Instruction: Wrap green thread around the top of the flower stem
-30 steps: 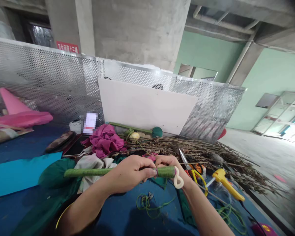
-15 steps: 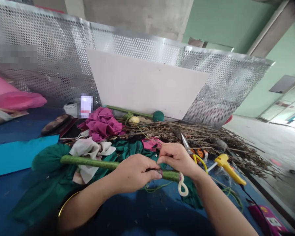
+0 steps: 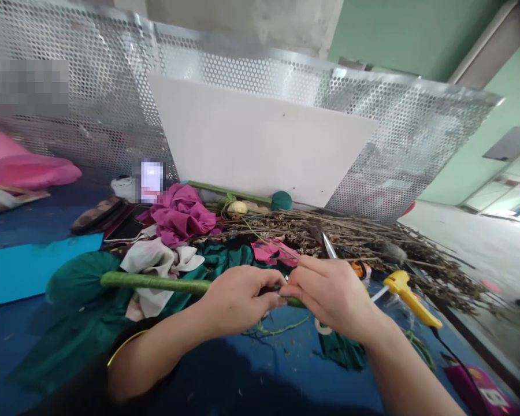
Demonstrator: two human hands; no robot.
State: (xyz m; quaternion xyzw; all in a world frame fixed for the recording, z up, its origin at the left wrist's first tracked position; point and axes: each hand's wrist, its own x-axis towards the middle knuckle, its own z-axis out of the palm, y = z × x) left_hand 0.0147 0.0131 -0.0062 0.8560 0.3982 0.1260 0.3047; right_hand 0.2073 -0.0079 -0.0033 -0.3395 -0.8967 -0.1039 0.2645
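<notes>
A stick wrapped in green thread (image 3: 156,282) lies level across the view, its left end topped by a gathered bundle of dark green cloth (image 3: 73,283). Around the stick, right of its middle, my left hand (image 3: 242,300) is closed. My right hand (image 3: 335,294) pinches at the stick, its fingertips meeting those of the left. What sits in that pinch is too small to make out. Below the right hand, part of a cream hook (image 3: 323,327) at the stick's right end shows; the rest is hidden behind the hand. Loose green thread (image 3: 277,331) lies underneath.
Crumpled magenta cloth (image 3: 182,214) and white cloth (image 3: 162,260) lie behind the stick. Dried stalks (image 3: 372,237) spread along the back right, with scissors (image 3: 328,245) among them. A yellow glue gun (image 3: 411,297) and its cord lie right. A white board (image 3: 260,138) leans against perforated metal.
My right hand has turned and come down over the stick's right end, now covering most of the cream hook. My left hand keeps its hold; the view has shifted slightly.
</notes>
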